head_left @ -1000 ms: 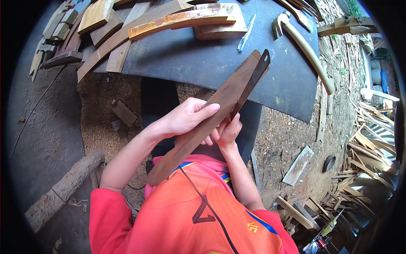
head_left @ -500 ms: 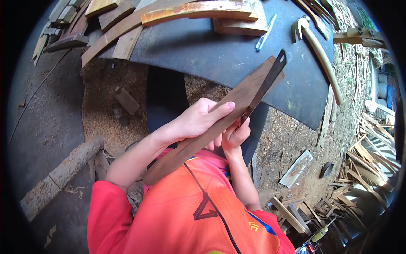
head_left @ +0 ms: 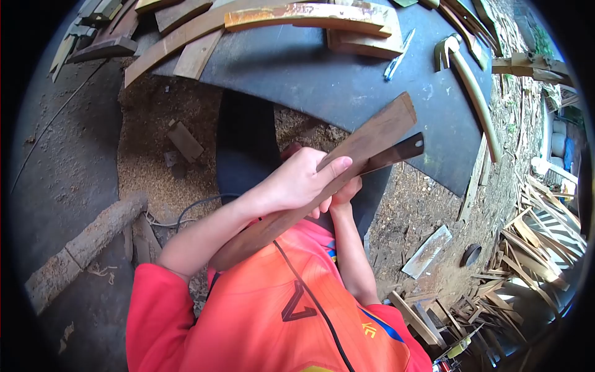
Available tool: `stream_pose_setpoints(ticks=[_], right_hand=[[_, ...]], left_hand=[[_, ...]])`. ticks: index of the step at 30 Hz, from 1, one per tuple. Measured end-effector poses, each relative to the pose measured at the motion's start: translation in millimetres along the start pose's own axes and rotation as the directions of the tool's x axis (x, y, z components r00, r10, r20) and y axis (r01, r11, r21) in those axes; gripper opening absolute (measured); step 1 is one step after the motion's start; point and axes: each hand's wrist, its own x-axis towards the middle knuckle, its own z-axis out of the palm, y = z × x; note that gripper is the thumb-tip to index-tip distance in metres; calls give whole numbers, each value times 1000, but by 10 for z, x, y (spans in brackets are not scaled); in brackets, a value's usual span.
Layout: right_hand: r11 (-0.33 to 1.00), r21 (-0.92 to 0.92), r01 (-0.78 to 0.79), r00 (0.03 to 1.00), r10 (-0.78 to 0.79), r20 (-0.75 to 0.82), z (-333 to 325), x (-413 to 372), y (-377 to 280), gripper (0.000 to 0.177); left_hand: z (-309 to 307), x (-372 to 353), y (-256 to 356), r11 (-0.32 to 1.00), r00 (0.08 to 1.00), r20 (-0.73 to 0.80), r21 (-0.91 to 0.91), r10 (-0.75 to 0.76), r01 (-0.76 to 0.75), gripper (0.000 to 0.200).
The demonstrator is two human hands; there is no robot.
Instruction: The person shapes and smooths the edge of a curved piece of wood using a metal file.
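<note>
My left hand is closed around a long, curved wooden board, its thumb lying across the upper face. The board slants from my torso up to the right, over the edge of the dark table. Beneath it, my right hand is closed on a dark flat blade with a small hole near its far end. The blade sticks out to the right, just below the board. Part of the right hand and the blade's near end are hidden behind the board.
On the dark table lie a curved wooden piece, a pen and a claw hammer. A log is at the left. Scrap wood is heaped at the right, and a flat plate lies on the ground.
The blade has swung down clockwise, away from the board's edge, and now points more to the right. The board's far end has dropped slightly. Both hands keep their hold.
</note>
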Motion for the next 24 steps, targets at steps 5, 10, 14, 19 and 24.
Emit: stream_pose_setpoints(ticks=[5,10,14,19,24], right_hand=[[691,-642,333,939,-180,294,-75,-43,-486,13],[603,-650,463,886,-341,315,-27,-50,-319,16],[808,-491,326,942,-237,236,249,100,-657,23],[779,-431,456,886,-353,300,113,177,-185,32],[703,-584,406,913,-285,291,110,80,-494,31]], left_hand=[[-163,-68,6,998,998,-59,-54,7,-10,63],[-127,-58,24,999,999,-31,-33,19,-20,59],[-70,-84,-35,998,999,-39,-57,20,-22,59],[-90,-56,20,998,997,-49,-44,52,-55,59],[-59,-73,-133,998,997,-62,-44,42,-45,59]])
